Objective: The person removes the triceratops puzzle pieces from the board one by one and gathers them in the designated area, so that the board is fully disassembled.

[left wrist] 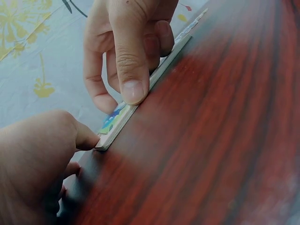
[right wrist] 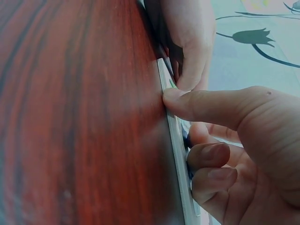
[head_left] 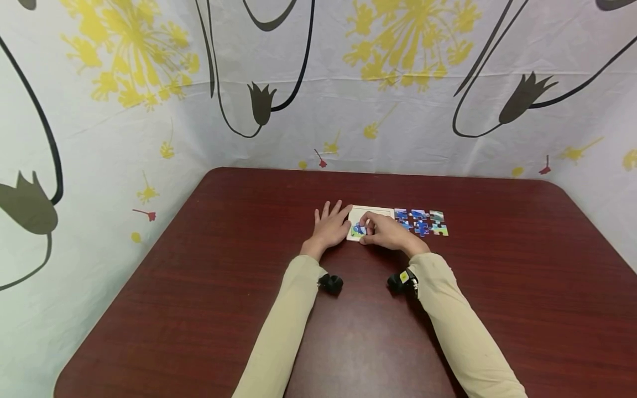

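Observation:
A shallow pale puzzle tray (head_left: 380, 210) lies on the table in the head view, with a blue-and-green puzzle piece (head_left: 358, 229) in its near left corner. My left hand (head_left: 329, 228) spreads its fingers at the tray's left side, its thumb touching the edge. Over the tray, the curled fingers of my right hand (head_left: 385, 231) hold a piece, mostly hidden under them. The left wrist view shows the right thumb (left wrist: 133, 89) on the tray's near rim (left wrist: 122, 126) and the index fingertip by the coloured piece (left wrist: 111, 121). In the right wrist view, the other right fingers (right wrist: 213, 164) curl above the tray.
Several loose puzzle pieces (head_left: 421, 227) lie right of the tray, mostly blue with some green. The dark red-brown table (head_left: 239, 287) extends around them, with a patterned cloth (head_left: 298, 72) behind. Small black cameras (head_left: 330, 283) sit at both wrists.

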{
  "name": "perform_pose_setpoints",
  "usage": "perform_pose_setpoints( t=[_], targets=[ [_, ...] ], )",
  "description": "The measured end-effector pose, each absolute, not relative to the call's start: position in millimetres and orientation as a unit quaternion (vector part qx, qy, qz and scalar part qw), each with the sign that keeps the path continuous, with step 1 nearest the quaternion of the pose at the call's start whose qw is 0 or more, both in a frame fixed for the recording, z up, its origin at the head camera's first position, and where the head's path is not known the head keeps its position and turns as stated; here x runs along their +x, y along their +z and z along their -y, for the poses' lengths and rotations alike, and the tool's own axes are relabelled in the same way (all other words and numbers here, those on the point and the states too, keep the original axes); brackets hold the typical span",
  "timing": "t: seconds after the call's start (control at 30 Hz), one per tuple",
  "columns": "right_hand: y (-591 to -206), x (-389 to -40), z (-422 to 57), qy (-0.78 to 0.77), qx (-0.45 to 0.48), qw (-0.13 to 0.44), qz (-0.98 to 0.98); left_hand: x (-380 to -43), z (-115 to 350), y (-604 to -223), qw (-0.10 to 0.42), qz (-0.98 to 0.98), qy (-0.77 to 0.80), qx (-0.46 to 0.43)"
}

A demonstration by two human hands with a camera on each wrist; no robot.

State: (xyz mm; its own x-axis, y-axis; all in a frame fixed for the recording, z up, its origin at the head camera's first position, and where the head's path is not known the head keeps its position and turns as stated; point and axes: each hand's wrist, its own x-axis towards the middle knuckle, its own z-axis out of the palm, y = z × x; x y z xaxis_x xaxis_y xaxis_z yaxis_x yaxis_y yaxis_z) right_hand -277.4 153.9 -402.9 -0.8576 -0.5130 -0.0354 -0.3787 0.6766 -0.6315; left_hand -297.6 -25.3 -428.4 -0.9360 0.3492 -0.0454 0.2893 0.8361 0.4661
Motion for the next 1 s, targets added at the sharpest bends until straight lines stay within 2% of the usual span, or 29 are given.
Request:
perform_pose_setpoints(
  t=[0.43, 1.0],
  targets=[
    [-407.4, -278.1, -156.6, -0.393, -0.235, 0.119, -0.881, -297.7, 24.5, -430.8, 0.061, -0.957, 0.231, 0.165],
    [-403.0, -276.0, -154.9, -0.376, -0.228, 0.117, -0.890, -297.7, 24.2, -432.0, 0.056, -0.958, 0.231, 0.163]
  ],
)
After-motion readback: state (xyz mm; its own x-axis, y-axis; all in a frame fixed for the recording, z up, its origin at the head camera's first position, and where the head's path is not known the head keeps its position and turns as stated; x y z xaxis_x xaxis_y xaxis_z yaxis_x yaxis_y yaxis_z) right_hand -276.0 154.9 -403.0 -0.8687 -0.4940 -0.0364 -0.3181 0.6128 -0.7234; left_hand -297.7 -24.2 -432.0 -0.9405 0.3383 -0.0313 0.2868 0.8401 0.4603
